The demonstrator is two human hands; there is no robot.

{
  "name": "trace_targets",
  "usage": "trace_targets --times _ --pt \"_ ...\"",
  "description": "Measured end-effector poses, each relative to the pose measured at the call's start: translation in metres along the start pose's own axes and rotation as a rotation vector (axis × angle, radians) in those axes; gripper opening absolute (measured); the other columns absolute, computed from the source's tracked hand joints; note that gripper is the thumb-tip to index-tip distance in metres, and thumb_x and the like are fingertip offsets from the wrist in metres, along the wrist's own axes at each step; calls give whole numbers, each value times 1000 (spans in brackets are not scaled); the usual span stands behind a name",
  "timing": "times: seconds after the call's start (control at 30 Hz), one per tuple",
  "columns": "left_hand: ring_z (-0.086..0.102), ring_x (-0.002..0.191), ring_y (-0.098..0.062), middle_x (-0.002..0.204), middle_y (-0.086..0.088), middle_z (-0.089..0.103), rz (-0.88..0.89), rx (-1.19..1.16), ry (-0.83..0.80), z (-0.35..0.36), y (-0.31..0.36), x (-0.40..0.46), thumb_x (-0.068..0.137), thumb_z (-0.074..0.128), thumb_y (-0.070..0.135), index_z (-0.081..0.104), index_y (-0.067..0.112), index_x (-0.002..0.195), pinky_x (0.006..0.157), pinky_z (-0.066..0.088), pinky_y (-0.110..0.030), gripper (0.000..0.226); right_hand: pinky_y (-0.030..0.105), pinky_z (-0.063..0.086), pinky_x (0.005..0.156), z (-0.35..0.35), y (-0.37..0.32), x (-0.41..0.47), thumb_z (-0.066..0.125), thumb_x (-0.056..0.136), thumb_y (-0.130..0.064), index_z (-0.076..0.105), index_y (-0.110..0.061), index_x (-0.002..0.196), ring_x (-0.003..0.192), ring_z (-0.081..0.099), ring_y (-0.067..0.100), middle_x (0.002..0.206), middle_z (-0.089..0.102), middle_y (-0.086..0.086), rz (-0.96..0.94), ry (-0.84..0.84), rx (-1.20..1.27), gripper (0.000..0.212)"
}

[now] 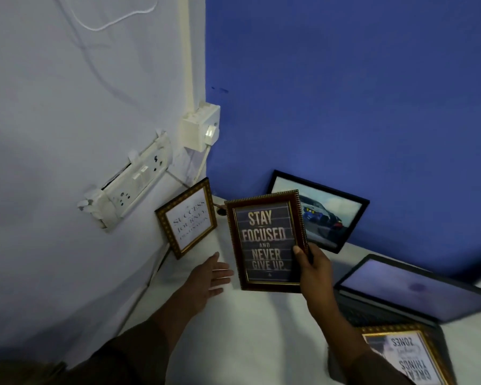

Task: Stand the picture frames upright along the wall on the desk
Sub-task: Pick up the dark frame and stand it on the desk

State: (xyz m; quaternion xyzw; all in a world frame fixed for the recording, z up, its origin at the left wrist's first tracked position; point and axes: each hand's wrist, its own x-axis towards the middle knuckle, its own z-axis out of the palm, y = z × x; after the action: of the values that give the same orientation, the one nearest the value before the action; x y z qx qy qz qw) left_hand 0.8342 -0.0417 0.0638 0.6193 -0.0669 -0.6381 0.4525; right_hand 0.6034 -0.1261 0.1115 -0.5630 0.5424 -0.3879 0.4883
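My right hand (314, 269) grips the lower right edge of a dark "Stay Focused" frame (264, 240), held upright above the white desk (261, 329). My left hand (213, 276) hovers open just left of that frame, palm toward it, fingers spread. A gold-edged "Success" frame (188, 218) stands leaning on the pale left wall. A black-framed car picture (325, 212) leans on the blue back wall, partly hidden behind the held frame. Another gold frame (408, 357) with "Great Things" text lies flat at the lower right.
An open laptop (411, 290) sits on the desk at the right. A white power strip (128, 187) and a socket box (202, 126) with a plugged cable are fixed to the left wall near the corner.
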Motion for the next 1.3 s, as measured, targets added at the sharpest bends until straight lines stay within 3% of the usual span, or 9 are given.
trace_targets --times 0.07,0.3,0.47,0.67,0.73,0.9,1.3 --pt "69 114 -32 120 -17 74 6 23 -71 13 -1 -3 103 42 53 69 3 118 109 47 -51 59 38 61 80 -13 -6 -8 56 102 -33 68 -22 111 93 76 16 101 78 0 12 25 57 19" --pt "71 113 -34 123 -19 73 -24 90 -233 64 -15 -16 101 35 62 66 3 126 109 48 -47 71 47 62 84 -83 -4 -42 56 101 -34 68 -13 105 90 76 19 98 78 4 9 186 28 24" --pt "66 121 -34 130 -16 70 -31 122 -294 120 -44 -31 99 37 66 59 9 137 113 43 -53 72 45 60 86 -141 11 -83 56 101 -42 67 -19 106 96 74 19 101 76 1 41 248 14 26" --pt "65 125 -32 132 -9 71 -26 41 -501 194 -108 -83 99 39 65 63 23 136 114 41 -56 61 40 61 84 -208 38 -147 56 101 -40 68 -23 109 95 74 11 104 77 -3 75 304 53 22" --pt "64 127 -31 135 -8 69 -29 47 -531 212 -134 -97 98 38 67 60 23 139 114 40 -55 64 41 62 82 -234 49 -169 56 100 -41 69 -28 107 96 75 15 103 77 -2 98 330 76 19" --pt "61 131 -32 139 -9 66 -46 95 -565 254 -183 -121 96 35 71 58 24 143 117 36 -56 70 44 64 83 -292 72 -207 57 98 -46 66 -21 119 96 77 19 109 77 0 130 357 91 34" --pt "61 129 -37 136 -18 67 -63 198 -665 379 -233 -142 99 35 67 61 16 139 117 34 -61 70 35 64 75 -406 98 -253 53 100 -47 65 -21 113 91 78 18 103 78 -2 164 524 152 32"
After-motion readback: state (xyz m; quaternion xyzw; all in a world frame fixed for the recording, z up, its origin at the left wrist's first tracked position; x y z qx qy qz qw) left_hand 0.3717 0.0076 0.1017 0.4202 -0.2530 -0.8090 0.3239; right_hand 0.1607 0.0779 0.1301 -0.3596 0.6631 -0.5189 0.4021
